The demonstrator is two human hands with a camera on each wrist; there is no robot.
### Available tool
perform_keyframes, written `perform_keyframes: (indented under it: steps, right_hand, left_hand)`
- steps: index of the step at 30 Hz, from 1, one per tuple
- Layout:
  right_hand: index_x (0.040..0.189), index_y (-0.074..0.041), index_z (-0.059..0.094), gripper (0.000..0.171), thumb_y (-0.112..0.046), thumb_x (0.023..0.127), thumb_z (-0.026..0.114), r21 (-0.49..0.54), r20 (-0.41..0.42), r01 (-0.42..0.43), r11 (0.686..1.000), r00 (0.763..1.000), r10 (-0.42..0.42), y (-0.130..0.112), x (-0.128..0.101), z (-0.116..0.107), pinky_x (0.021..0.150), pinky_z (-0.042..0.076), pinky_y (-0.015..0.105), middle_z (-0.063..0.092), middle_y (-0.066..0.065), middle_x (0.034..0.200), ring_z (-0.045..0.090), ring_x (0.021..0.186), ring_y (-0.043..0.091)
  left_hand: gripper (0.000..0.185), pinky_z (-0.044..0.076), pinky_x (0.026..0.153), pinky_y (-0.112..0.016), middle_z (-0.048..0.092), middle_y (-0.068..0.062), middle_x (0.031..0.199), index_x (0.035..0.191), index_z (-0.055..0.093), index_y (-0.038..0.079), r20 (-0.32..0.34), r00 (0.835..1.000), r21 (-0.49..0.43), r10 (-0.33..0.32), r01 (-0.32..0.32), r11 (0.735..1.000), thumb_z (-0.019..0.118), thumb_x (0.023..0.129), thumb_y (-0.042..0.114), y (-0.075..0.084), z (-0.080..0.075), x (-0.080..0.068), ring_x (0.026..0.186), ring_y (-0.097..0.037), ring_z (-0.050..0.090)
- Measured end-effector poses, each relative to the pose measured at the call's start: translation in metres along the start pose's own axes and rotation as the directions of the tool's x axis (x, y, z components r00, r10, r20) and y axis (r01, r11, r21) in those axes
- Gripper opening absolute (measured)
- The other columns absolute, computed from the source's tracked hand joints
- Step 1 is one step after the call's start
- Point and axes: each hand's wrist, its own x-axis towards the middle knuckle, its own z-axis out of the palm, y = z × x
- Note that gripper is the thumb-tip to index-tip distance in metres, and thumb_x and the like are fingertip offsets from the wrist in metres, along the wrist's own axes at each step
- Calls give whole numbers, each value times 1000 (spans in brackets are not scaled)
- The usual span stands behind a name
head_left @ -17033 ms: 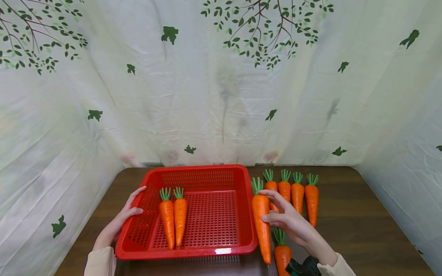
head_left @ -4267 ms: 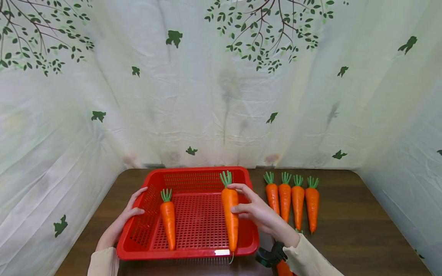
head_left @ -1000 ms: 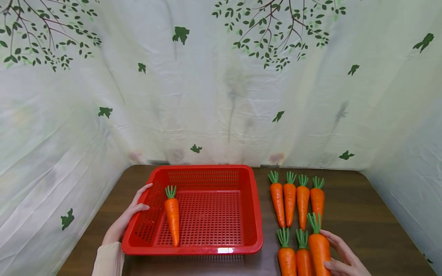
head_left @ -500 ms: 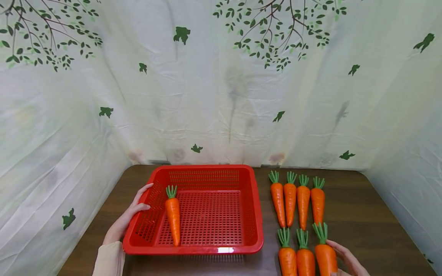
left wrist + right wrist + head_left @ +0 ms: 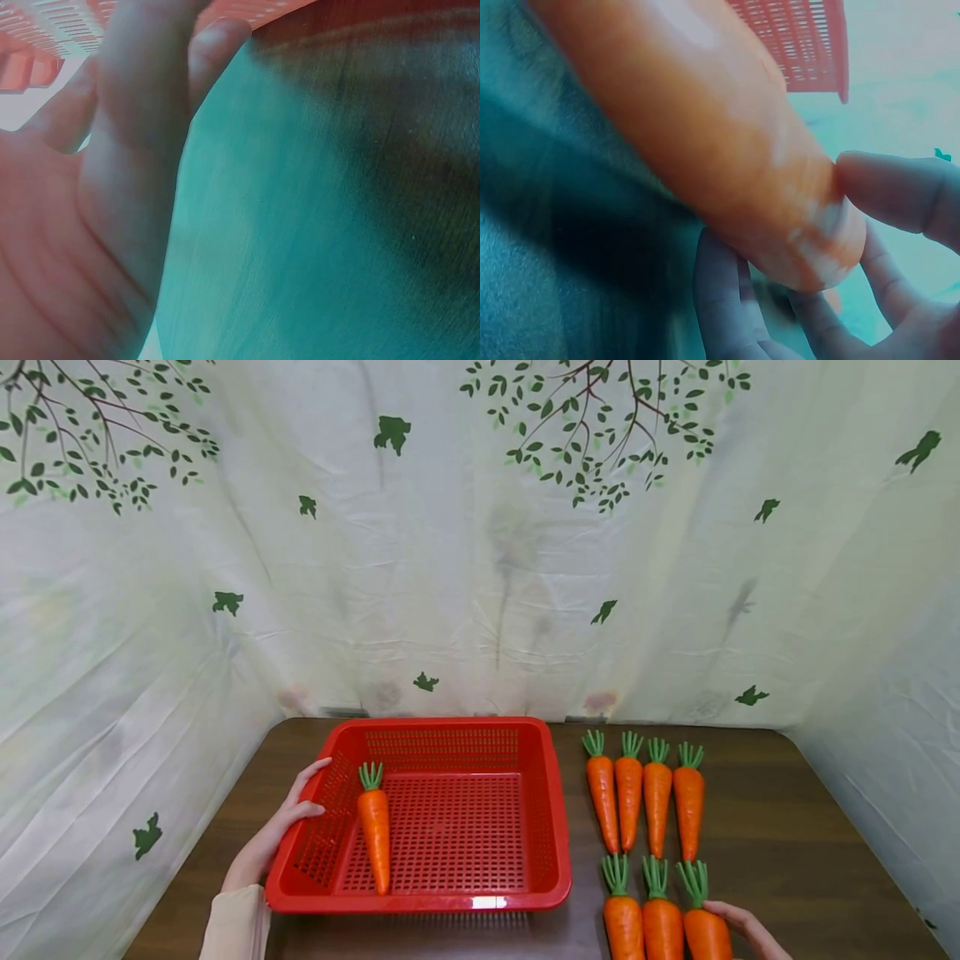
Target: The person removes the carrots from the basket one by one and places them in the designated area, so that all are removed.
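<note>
At the left side of the red plastic basket (image 5: 420, 905), my left hand (image 5: 272, 833) grips the rim, thumb over the edge; the left wrist view has its fingers (image 5: 142, 135) up against the basket. One carrot (image 5: 374, 839) with green stalks lies inside, toward the left. My right hand (image 5: 748, 930), partly cut off at the bottom edge, holds another carrot (image 5: 707, 935) at the right end of the near row. The right wrist view shows thumb and fingers on either side of that carrot's thick end (image 5: 802, 240). Its tip is outside the head view.
Two more carrots, a left one (image 5: 623, 927) and a middle one (image 5: 663, 931), lie in the near row. Behind them several carrots (image 5: 628, 802) form a far row, stalks pointing back. The brown wooden table (image 5: 780, 827) meets a pale leaf-printed cloth (image 5: 480, 568).
Over the last second my right hand has brought its carrot down toward me, beside the near row. Earlier frames show more carrots in the basket and fewer in that row. The left hand stays put.
</note>
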Motion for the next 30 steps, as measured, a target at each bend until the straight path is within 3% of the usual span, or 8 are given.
perform_keyframes:
  steps: [1,3,8,10,18,21,27,30]
  right_hand:
    - [145,-10,36,89,31,68,47,-41,-11,-4,999,1000,4,0,-1,1,87,36,15,42,-7,142,41,123,1]
    - [146,-11,36,87,31,70,45,-10,-5,-29,1000,1000,29,-1,-1,2,86,40,18,42,-8,141,41,122,1]
    - [148,-18,33,86,33,78,34,215,53,-131,968,991,122,-5,-2,2,77,52,31,39,-10,138,55,111,10]
    - [148,-18,32,85,32,80,33,254,67,-153,955,988,141,-7,-2,2,78,52,31,38,-10,138,60,106,17]
    - [147,-15,33,92,34,70,43,126,52,-116,985,993,110,-2,0,2,78,51,28,38,-9,143,40,122,0]
    - [147,-18,33,93,34,71,41,188,86,-149,971,987,135,0,0,0,79,51,29,36,-12,144,43,122,2]
    - [148,-26,33,91,32,78,37,333,141,-247,910,967,210,1,0,-2,79,52,34,35,-19,142,58,108,18]
    - [147,-25,35,89,30,77,43,250,104,-221,943,974,201,0,2,0,75,53,33,37,-19,140,54,112,9]
  left_hand:
    - [69,46,84,-24,42,10,129,144,34,36,0,1000,2,-2,2,1000,39,87,-4,0,0,0,107,-8,51]
    - [69,46,83,-24,41,10,128,143,34,37,-3,1000,6,-15,15,1000,39,87,-3,0,0,0,107,-8,51]
    - [69,46,83,-24,41,9,127,143,35,36,-19,1000,19,-20,20,1000,39,86,-3,0,0,0,106,-8,51]
    - [70,46,83,-23,41,10,127,143,35,36,-26,1000,27,-13,14,1000,39,86,-4,-1,0,0,105,-7,51]
    - [68,46,83,-24,40,9,127,144,34,36,-30,999,22,-33,34,999,39,87,-2,1,1,0,106,-9,51]
    - [68,46,83,-24,40,9,128,143,34,35,-34,999,27,-40,41,999,39,87,-2,1,1,0,106,-8,51]
    - [68,46,82,-22,42,11,125,141,37,37,-41,999,35,-19,20,999,40,86,-3,0,1,0,104,-7,51]
    - [68,46,82,-22,43,11,125,141,38,37,-45,999,41,-11,13,999,41,85,-3,-1,1,1,103,-6,51]
